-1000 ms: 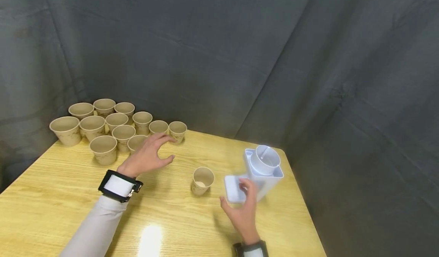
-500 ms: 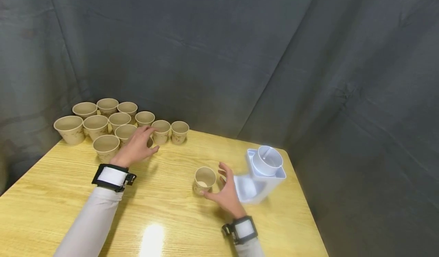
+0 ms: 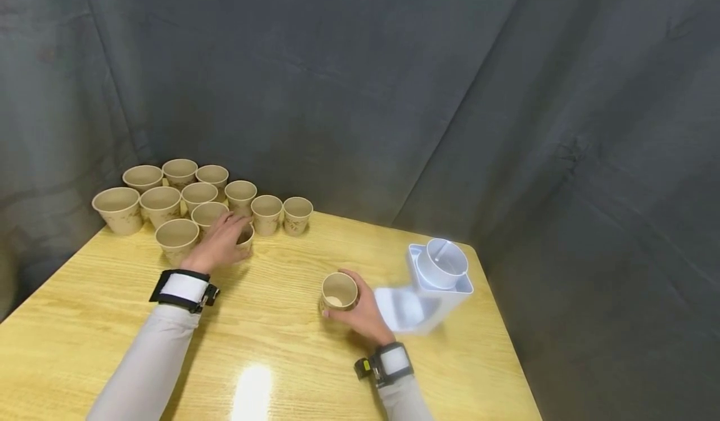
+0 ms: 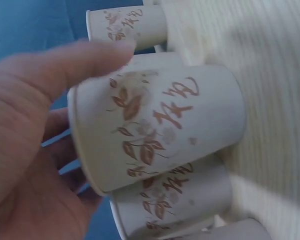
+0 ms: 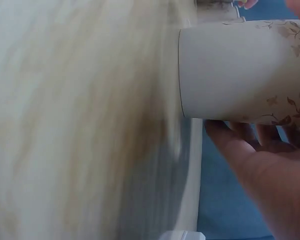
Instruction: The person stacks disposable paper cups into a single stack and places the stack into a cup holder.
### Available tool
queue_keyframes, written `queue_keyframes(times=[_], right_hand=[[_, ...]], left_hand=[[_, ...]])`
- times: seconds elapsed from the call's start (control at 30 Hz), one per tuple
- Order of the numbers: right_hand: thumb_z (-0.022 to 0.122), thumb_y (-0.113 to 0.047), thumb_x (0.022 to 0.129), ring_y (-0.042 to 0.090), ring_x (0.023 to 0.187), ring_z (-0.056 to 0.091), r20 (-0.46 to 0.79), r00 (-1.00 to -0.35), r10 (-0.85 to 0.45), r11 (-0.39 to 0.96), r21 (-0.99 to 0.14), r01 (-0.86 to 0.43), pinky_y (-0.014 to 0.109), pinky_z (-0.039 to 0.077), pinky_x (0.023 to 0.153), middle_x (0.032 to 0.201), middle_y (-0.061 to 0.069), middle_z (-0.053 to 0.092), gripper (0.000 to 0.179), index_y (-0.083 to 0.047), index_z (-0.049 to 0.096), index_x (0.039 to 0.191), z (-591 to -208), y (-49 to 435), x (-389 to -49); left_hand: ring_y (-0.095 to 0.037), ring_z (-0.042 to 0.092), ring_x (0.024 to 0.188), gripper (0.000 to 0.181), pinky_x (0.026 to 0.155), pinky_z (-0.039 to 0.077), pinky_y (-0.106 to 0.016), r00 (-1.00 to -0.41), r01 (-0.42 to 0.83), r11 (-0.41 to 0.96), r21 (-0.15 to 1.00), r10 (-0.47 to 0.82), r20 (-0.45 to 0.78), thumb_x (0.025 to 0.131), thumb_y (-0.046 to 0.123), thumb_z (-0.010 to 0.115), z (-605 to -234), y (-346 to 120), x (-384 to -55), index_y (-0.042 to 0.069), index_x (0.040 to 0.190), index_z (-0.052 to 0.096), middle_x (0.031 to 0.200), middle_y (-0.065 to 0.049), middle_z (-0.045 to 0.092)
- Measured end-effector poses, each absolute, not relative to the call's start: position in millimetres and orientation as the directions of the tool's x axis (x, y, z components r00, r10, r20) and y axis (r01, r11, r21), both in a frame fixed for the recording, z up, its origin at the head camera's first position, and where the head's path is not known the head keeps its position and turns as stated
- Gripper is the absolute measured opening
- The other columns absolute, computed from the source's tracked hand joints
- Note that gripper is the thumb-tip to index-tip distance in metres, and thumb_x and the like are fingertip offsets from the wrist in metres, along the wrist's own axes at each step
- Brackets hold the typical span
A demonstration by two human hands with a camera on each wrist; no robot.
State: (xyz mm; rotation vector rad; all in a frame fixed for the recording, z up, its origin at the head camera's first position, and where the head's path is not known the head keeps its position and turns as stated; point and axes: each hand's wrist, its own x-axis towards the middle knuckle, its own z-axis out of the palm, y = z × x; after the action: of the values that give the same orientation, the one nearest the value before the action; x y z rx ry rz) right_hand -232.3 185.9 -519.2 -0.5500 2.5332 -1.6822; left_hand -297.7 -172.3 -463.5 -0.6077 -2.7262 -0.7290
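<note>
My left hand (image 3: 215, 246) holds a beige paper cup (image 4: 165, 125) at the front right of a cup group. In the left wrist view, the thumb lies across the near side close to the rim and the fingers pass behind; brown leaves and lettering decorate its wall. Farther right, my right hand (image 3: 367, 312) grips a separate paper cup (image 3: 337, 285) from its right side, thumb toward me and fingers round the far side. That cup stands upright, with a paler patch on its inside bottom. In the right wrist view, the fingers (image 5: 240, 150) press against its printed wall.
Several more paper cups (image 3: 160, 201) of differing sizes stand close together at the back left. A white plastic device (image 3: 444, 299) with a round cup-like top (image 3: 444, 263) and a flat base stands right of my right hand. A dark curtain (image 3: 315, 96) hangs behind the wooden table (image 3: 281, 352).
My right hand has moved left from beside the white device and taken hold of the single cup. The left hand has drawn back left and closed round a cup at the group's front.
</note>
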Motion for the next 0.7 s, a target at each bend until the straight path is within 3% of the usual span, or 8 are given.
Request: queue_keyframes(times=[0.23, 0.57, 0.7], right_hand=[[0.091, -0.012, 0.071, 0.03, 0.116, 0.062, 0.142, -0.929, -0.342, 0.316, -0.914, -0.255, 0.046, 0.052, 0.098, 0.126, 0.008, 0.065, 0.073, -0.017, 0.059, 0.136, -518.1, 183.9, -234.3], [0.087, -0.004, 0.072, 0.043, 0.115, 0.06, 0.125, -0.928, -0.352, 0.348, -0.903, -0.254, 0.058, 0.051, 0.096, 0.126, 0.022, 0.063, 0.068, -0.001, 0.056, 0.132, -505.2, 176.8, -235.8], [0.086, -0.003, 0.072, 0.047, 0.114, 0.06, 0.124, -0.921, -0.37, 0.347, -0.901, -0.261, 0.06, 0.051, 0.095, 0.124, 0.026, 0.063, 0.065, 0.005, 0.057, 0.129, -487.7, 170.4, -228.9]], left_hand=[[-0.055, 0.045, 0.127, 0.057, 0.115, 0.027, -0.063, -0.833, 0.525, 0.721, 0.453, 0.324, 0.449, 0.076, -0.008, 0.078, -471.1, -174.4, -292.7, -0.02, 0.127, 0.055, 0.13, -0.038, 0.055], [-0.051, 0.051, 0.116, 0.053, 0.106, 0.036, -0.063, -0.798, 0.555, 0.727, 0.404, 0.328, 0.505, 0.071, -0.005, 0.082, -469.8, -163.1, -288.4, -0.018, 0.117, 0.061, 0.116, -0.034, 0.06], [-0.053, 0.051, 0.117, 0.054, 0.103, 0.039, -0.063, -0.835, 0.513, 0.727, 0.457, 0.299, 0.463, 0.078, 0.0, 0.081, -468.1, -158.8, -282.1, -0.018, 0.124, 0.058, 0.12, -0.035, 0.058]])
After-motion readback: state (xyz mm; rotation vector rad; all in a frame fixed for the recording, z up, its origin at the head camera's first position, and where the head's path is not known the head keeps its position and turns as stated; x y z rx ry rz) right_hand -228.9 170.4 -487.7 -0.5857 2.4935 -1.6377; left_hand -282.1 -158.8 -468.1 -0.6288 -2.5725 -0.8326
